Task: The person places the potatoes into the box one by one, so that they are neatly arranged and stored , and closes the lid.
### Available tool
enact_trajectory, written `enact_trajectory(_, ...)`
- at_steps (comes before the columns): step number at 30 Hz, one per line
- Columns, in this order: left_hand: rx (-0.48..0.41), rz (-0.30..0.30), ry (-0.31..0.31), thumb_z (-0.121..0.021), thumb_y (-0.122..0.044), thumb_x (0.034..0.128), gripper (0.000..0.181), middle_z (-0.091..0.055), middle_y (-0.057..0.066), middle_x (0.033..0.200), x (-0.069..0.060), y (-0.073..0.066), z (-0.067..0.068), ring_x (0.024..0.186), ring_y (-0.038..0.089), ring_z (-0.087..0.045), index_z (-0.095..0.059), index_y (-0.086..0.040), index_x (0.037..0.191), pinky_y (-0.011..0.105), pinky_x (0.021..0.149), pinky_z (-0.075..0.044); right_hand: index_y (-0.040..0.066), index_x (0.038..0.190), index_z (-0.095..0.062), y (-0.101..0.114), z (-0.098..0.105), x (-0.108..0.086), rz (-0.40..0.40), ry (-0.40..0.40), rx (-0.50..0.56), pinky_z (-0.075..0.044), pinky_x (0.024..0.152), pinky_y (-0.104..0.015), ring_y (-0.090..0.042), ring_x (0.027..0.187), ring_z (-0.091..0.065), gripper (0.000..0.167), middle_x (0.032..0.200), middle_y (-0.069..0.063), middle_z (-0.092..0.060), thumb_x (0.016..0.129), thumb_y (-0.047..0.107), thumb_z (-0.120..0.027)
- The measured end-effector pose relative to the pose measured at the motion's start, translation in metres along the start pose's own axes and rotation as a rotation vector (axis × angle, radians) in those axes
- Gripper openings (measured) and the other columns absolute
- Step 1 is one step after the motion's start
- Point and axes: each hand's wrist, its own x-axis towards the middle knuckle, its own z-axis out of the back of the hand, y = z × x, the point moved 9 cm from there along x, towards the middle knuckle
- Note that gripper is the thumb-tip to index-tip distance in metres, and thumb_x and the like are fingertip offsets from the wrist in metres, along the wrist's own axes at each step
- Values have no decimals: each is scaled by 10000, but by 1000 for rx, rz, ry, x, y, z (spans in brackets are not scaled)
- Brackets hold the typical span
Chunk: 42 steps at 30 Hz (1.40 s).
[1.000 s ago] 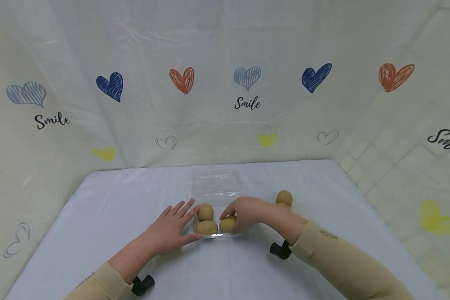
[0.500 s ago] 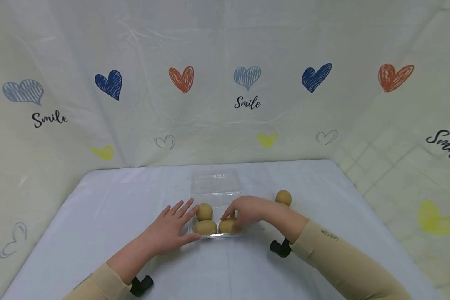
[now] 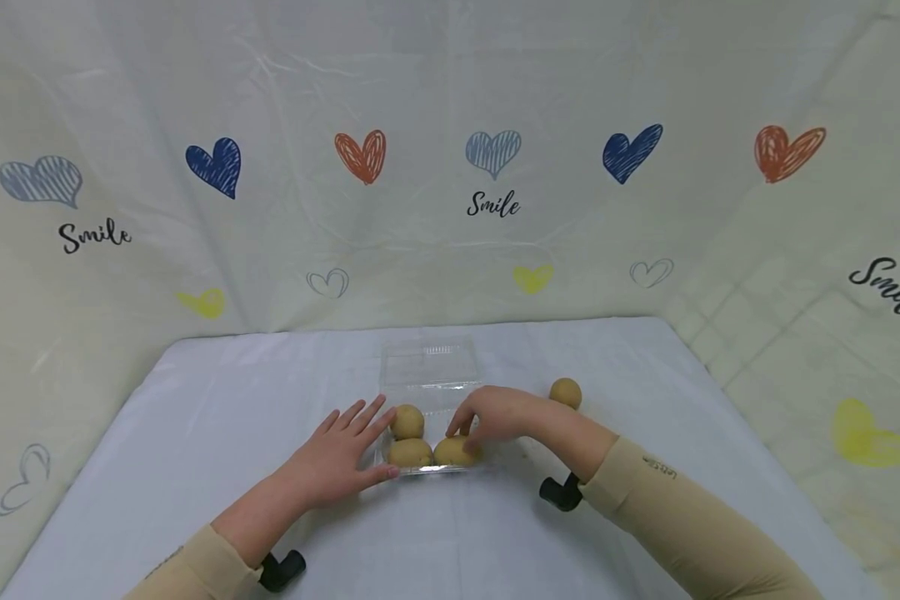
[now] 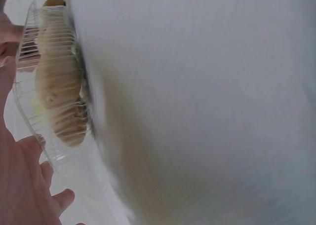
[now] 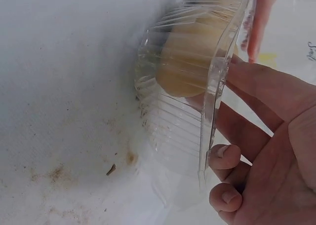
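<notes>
A clear plastic clamshell box [image 3: 429,367] lies with its lid folded back, seen through its ribbed side in both wrist views. In its base are a round potato [image 3: 408,422], an oval potato [image 3: 409,453] at front left and another potato [image 3: 456,451] at front right. My right hand [image 3: 498,414] reaches over the box's right rim, thumb and fingers curved about the front-right potato [image 5: 185,62]; its other fingers [image 5: 224,157] lie outside the rim. My left hand [image 3: 337,458] is spread along the box's left side, fingers straight, close to the rim.
Another potato [image 3: 566,392] rests on the white cloth at the right, partly behind my right forearm. Brown crumbs [image 5: 57,173] lie on the cloth beside the box. A patterned curtain [image 3: 420,233] hangs behind the table.
The front-right potato has shifted slightly left, against the other front one, and shows more of itself. My right hand has risen a little. The left hand keeps its place.
</notes>
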Motion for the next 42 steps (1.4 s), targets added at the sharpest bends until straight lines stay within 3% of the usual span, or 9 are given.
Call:
enact_trajectory(9, 12, 17, 42, -370, -808, 879, 916, -105, -37, 1663, 1, 0, -1, 1508, 293, -156, -234, -250, 1593, 561, 1185, -142, 227, 1176, -743, -1, 11, -4, 8, -22, 7, -485, 899, -344, -196, 1107, -605, 291, 1010, 103, -687, 886, 214, -737)
enact_trajectory(17, 8, 6, 45, -374, -796, 888, 913, -116, -13, 1663, 0, -2, 1, 1505, 310, -159, -240, -230, 1592, 574, 1180, -143, 206, 1190, -736, -6, 17, -8, 1, -35, 88, -539, 720, -299, -138, 983, -614, 318, 1096, 18, -691, 874, 220, -766)
enact_trajectory(23, 12, -3, 39, -351, -807, 885, 918, -113, -16, 1663, 0, -2, 0, 1504, 314, -162, -235, -235, 1593, 575, 1179, -146, 214, 1198, -734, -12, 30, -18, 6, -89, 37, -490, 887, -355, -238, 1121, -603, 315, 1086, 21, -702, 884, 240, -753)
enact_trajectory(31, 9, 2, 41, -372, -795, 890, 911, -117, -9, 1663, 0, -2, -1, 1504, 315, -162, -233, -234, 1594, 575, 1179, -146, 228, 1208, -729, -47, 47, -40, -81, -132, 21, -471, 984, -458, -253, 1164, -579, 307, 1134, -1, -697, 903, 260, -743)
enact_trajectory(39, 5, 1, 43, -377, -792, 891, 908, -119, -5, 1663, 1, -3, -2, 1503, 318, -162, -237, -232, 1593, 577, 1178, -146, 224, 1216, -726, -94, 60, -77, -203, -180, 85, -517, 904, -440, -304, 1189, -558, 313, 1209, -43, -672, 907, 270, -713)
enact_trajectory(42, 5, 6, 41, -378, -793, 890, 909, -115, -11, 1663, 1, -2, -1, 1505, 313, -159, -236, -235, 1593, 574, 1179, -144, 198, 1225, -722, -105, 63, -88, -197, -195, 99, -513, 907, -452, -309, 1185, -556, 328, 1211, -48, -670, 908, 284, -711)
